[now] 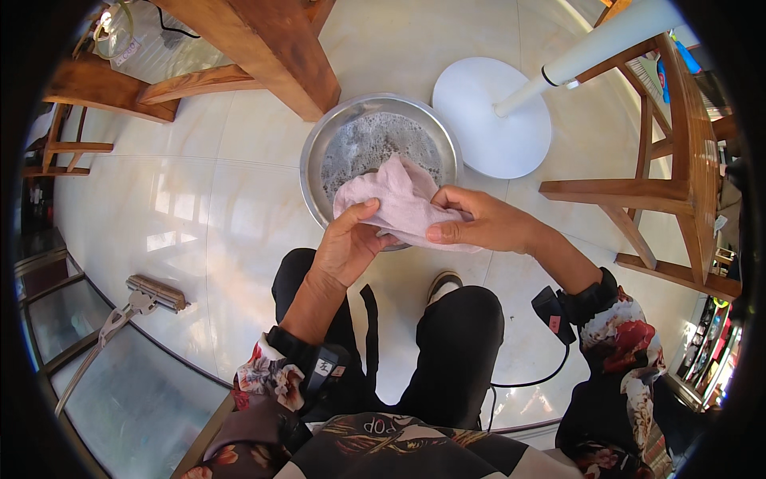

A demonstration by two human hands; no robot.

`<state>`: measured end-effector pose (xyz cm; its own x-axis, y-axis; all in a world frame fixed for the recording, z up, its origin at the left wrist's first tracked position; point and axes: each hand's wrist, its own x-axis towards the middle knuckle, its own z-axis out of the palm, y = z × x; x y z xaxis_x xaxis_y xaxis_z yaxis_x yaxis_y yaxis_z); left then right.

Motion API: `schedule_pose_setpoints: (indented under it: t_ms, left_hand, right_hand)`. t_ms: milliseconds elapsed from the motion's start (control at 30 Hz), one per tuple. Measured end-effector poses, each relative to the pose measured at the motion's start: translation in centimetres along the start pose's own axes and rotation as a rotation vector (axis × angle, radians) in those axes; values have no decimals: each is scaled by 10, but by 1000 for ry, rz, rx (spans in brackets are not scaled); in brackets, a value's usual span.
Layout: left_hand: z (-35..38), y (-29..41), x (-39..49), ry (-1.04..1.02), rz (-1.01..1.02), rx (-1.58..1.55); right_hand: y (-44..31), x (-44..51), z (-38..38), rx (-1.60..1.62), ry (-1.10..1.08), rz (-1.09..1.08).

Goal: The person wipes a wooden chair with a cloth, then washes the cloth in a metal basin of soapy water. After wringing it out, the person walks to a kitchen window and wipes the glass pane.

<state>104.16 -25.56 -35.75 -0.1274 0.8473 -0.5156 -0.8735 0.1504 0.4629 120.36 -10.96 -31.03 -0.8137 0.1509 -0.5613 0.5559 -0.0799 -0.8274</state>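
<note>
A pink cloth (398, 194) is stretched between my two hands, above the near side of a round metal basin (312, 135). Grey, sudsy water (377, 141) with bubbles lies in the basin. My left hand (350, 242) grips the cloth's lower left part, thumb on top and fingers beneath. At the cloth's right end, my right hand (479, 218) pinches it between thumb and curled fingers. The cloth covers the near part of the basin's rim.
Behind the basin stands a wooden table leg (281, 66). A white round base (479, 132) with a pole (604, 45) is at the back right. A wooden chair (622, 194) stands right, and a sponge mop (157, 293) lies left by glass-paned panels (137, 407).
</note>
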Motion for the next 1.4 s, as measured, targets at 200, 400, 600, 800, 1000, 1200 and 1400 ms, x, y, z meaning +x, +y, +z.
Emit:
schedule_pose_setpoints:
  t_ms: [200,400,600,800,1000,1200,1400]
  left_hand:
    - [54,24,-3,17,108,115]
    - [56,27,-26,103,128,170]
    - [47,14,-40,275,224,567]
    - [46,10,-61,323,356,453]
    - [79,28,-109,150,390,47]
    - [117,35,-150,-383,391,-372]
    - [115,35,-133,43,608,65]
  right_hand:
    - [-45,-36,-40,122,210,-8]
    - [-59,-39,-33,169,302,-166]
    - [-55,-32,-22,164,374,-266]
    - [-40,-32,-16,-22,347,-255]
    - [-60,-69,-9,5,228,-338]
    - [-98,-104,13,317,78,-295]
    - [-141,-131,9,465,-308,-350]
